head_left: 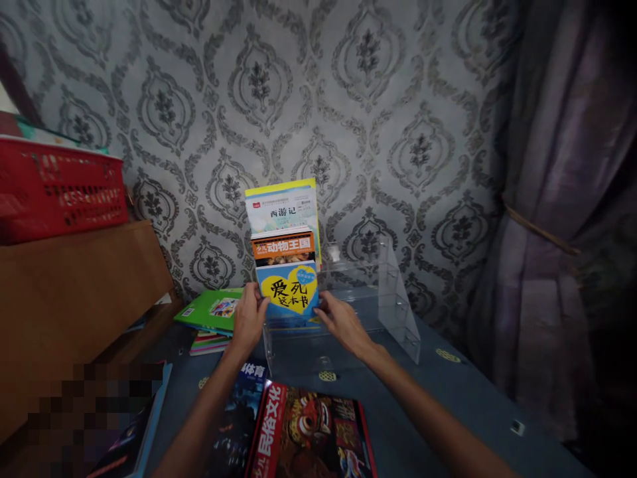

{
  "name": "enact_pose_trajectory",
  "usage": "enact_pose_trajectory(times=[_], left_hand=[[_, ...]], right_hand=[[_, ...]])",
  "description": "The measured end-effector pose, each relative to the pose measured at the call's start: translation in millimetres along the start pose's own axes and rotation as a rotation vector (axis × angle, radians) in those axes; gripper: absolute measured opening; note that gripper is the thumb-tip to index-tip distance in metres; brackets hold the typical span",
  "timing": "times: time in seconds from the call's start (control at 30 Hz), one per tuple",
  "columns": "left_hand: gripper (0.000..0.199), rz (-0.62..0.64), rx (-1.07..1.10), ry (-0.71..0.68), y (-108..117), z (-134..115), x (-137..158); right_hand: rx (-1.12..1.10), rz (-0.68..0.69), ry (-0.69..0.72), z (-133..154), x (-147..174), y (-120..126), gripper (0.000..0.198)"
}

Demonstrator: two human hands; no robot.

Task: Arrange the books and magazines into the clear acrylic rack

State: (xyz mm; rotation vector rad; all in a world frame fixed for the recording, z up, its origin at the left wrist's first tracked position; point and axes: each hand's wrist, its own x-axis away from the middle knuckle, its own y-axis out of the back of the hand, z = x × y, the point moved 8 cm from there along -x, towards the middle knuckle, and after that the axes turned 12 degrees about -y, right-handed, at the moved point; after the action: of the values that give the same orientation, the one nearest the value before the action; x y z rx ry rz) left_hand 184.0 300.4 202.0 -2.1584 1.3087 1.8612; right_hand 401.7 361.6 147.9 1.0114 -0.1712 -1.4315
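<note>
A blue book with a yellow heart on its cover (287,292) stands upright at the left part of a clear stepped acrylic rack (343,332). My left hand (249,315) grips its left edge, thumb on the front, and my right hand (343,322) grips its right edge low down. Behind it, an orange-topped magazine (283,247) stands one step higher. Further back rises a pale book (281,209) with a yellow book (315,192) showing behind it. The blue book's bottom edge is partly hidden by the rack's clear front.
Left of the rack lies a stack topped by a green book (206,309). In front lie a red-bordered magazine (313,431) and a dark blue magazine (239,411). A red basket (84,189) sits on a brown box (74,279) at left. A curtain (552,219) hangs at right.
</note>
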Motion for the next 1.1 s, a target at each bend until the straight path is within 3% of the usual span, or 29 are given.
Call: enact_pose_trajectory(times=[0.27, 0.43, 0.6, 1.1], left_hand=[[0.024, 0.001, 0.020, 0.029, -4.3, 5.5, 8.8], [0.012, 0.032, -0.012, -0.021, 0.3, 0.8, 5.3], [0.022, 0.039, -0.033, -0.038, 4.3, -2.2, -3.6], [0.021, 0.104, -0.059, 0.030, 5.9, -3.6, -6.6]], right_hand=[[-0.055, -0.018, 0.000, 2.9, 1.7, 4.5, 0.019], [-0.067, 0.014, 0.006, 6.7, 0.6, 7.6, 0.015], [-0.035, 0.004, 0.043, 9.2, -2.4, 7.5, 0.012], [0.091, 0.007, 0.045, 9.6, -0.7, 0.2, 0.015]])
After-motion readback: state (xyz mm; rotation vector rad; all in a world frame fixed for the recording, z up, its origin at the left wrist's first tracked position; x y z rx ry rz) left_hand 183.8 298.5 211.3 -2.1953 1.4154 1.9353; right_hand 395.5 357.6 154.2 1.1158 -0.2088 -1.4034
